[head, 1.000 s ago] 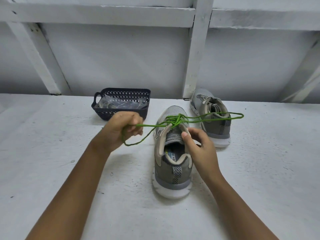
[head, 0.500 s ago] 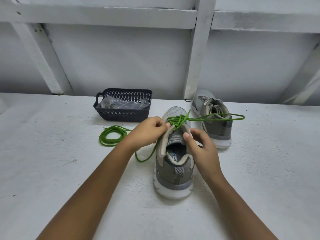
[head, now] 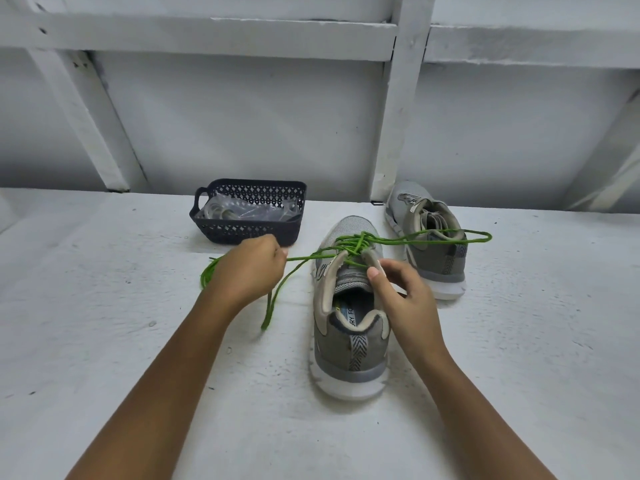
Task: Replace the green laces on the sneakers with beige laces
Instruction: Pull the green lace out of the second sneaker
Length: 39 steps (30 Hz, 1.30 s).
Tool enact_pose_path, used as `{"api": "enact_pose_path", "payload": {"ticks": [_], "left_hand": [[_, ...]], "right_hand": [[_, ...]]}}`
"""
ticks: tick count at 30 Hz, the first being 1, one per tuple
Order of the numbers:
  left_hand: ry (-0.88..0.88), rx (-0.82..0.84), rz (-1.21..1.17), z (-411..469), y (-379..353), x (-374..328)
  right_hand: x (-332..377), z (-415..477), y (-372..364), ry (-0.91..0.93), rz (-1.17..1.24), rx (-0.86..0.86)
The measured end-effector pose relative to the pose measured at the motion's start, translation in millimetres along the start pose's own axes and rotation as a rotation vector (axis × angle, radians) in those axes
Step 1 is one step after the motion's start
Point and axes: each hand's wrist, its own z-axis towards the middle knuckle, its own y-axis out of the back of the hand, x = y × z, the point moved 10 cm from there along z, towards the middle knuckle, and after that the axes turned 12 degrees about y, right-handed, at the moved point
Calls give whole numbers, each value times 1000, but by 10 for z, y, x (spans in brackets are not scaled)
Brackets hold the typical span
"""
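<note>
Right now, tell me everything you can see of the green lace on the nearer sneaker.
The green lace is a thin, round, bright green cord, bunched in a tangle over the upper eyelets of the near sneaker. One long loop trails right across the far sneaker. The left hand pinches a taut strand, and a loose end lies on the white surface.

Both my forearms are bare: the left forearm (head: 166, 368) fills the lower left of the frame, the right forearm (head: 478, 403) the lower right. My left grip (head: 247, 268) and right grip (head: 403, 299) are bare too, and the right thumb shows a short, pale nail (head: 372, 271).
</note>
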Motion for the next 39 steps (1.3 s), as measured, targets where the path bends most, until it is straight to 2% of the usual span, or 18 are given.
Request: {"api": "enact_pose_path", "payload": {"ticks": [3,5,7,9,15,19,22,24,27,29,31,35,39], "left_hand": [[-120,-113,-29,-62,52,-195],[-249,-19,-180,-127,-9,-433],[-281,160,-310,-186,-158,-594],[-228,236,-426,-165,-236,-601],[46,289,-866,-34,-324,-317],[202,209,-1019,43,-238,-69],[220,194,-942,90,-156,78],[181,219,-798,79,-146,113],[94,135,-536,54,-71,126],[7,78,-472,48,-18,38],[-82,88,-468,32,-37,-121],[-208,207,-303,1,-311,-432],[-196,231,-265,12,-388,-484]], "right_hand": [[8,-11,5,-3,4,-7],[20,-11,12,1,7,-11],[29,-12,14,5,5,-10],[27,-12,16,3,-1,-9],[31,1,9,8,-10,-3],[18,-5,18,10,-21,1],[26,9,9,10,-55,25],[33,70,21,9,-87,46],[142,301,114,88,-254,66],[292,501,69,217,-475,160],[365,651,-109,313,-627,321],[270,770,-406,340,-799,573],[314,801,-376,374,-914,593]]}}
